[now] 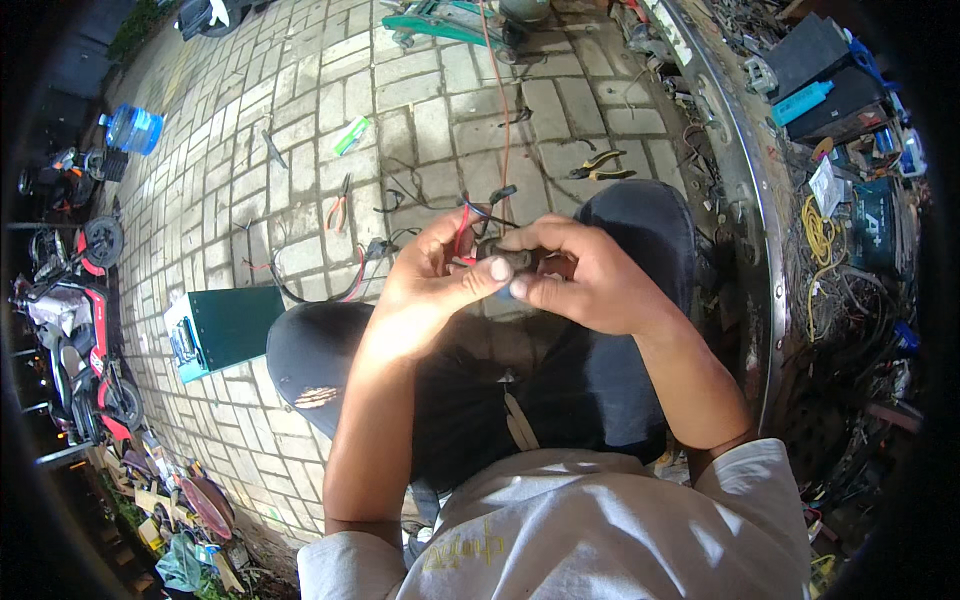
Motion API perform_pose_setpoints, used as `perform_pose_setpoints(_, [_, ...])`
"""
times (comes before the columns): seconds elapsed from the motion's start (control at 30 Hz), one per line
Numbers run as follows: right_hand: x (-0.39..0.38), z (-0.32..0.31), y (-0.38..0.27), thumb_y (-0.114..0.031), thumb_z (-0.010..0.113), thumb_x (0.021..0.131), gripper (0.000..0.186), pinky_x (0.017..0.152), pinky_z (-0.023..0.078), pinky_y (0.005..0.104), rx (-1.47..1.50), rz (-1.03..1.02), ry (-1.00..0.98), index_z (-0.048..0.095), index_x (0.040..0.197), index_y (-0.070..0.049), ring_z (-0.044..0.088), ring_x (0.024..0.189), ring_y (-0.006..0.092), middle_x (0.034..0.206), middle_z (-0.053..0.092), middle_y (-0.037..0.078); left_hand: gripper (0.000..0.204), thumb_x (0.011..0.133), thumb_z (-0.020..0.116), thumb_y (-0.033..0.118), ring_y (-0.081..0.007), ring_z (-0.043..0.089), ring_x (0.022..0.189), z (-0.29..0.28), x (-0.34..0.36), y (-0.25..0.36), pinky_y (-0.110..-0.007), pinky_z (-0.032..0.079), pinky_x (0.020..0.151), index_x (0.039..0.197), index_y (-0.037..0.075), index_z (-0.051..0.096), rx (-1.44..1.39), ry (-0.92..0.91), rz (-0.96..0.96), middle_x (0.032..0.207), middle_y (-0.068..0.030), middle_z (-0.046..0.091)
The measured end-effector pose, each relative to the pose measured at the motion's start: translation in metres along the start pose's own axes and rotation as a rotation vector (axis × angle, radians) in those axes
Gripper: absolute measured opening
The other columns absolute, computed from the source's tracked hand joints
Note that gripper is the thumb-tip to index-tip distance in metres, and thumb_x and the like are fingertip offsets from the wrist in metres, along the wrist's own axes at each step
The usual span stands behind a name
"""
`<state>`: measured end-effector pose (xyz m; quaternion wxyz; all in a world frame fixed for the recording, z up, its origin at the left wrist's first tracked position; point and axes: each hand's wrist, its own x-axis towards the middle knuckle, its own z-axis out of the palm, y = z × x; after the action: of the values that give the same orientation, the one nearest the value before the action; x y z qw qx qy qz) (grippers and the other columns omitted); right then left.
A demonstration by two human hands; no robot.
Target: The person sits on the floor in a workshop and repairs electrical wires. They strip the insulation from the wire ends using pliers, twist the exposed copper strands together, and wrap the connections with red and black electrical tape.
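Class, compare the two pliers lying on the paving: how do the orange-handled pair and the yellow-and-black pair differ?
Colour: the orange-handled pliers have reddish-orange grips; the yellow-and-black pliers have two-toned ones.
Pose: the orange-handled pliers point away from the person; the yellow-and-black pliers lie more sideways.
Place: the yellow-and-black pliers are farther right.
Shared: both rest on the paving, unheld.

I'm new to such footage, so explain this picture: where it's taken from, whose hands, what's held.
There is no machine: just someone's bare left hand and right hand. A fisheye camera on that person's head looks down, which bends straight edges near the rim. Both hands grip a small dark part; the fingers cover too much to say what it is. A red wire shows at the left hand. On the paving lie orange-handled pliers and yellow-and-black pliers, with a dark green box standing nearby.
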<state>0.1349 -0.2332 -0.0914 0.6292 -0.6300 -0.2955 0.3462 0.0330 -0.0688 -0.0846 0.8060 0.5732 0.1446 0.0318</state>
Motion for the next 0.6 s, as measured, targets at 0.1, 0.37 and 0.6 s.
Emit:
perform_pose_setpoints(0.1, [-0.001, 0.002, -0.003, -0.026, 0.080, 0.072, 0.047, 0.061, 0.046, 0.0264, -0.110, 0.057, 0.137, 0.058, 0.102, 0.003, 0.056, 0.067, 0.0120, 0.077, 0.057, 0.008, 0.030, 0.086, 0.067, 0.010, -0.0115, 0.056, 0.093, 0.005, -0.001, 0.001, -0.025, 0.044, 0.085, 0.113, -0.002, 0.060, 0.007, 0.043, -0.004, 0.102, -0.0049, 0.064])
perform_pose_setpoints(0.37, [0.001, 0.007, -0.005, -0.014, 0.077, 0.071, 0.050, 0.068, 0.047, 0.0313, -0.332, -0.070, 0.049, 0.054, 0.113, 0.001, 0.056, 0.074, 0.0202, 0.082, 0.057, 0.011, 0.017, 0.087, 0.064, 0.007, -0.0134, 0.063, 0.082, 0.008, 0.004, -0.015, -0.027, 0.052, 0.073, 0.104, 0.002, 0.065, -0.148, 0.225, 0.085, 0.097, -0.0071, 0.067])
perform_pose_setpoints(0.6, [0.005, 0.000, -0.004, -0.004, 0.067, 0.076, 0.031, 0.088, 0.043, 0.0397, -0.467, -0.158, -0.022, 0.060, 0.106, -0.002, 0.053, 0.104, 0.0350, 0.108, 0.052, 0.016, 0.020, 0.087, 0.066, 0.011, -0.0159, 0.064, 0.078, 0.004, 0.001, -0.009, -0.032, 0.055, 0.067, 0.104, 0.001, 0.064, -0.312, 0.219, 0.001, 0.097, -0.0078, 0.067])
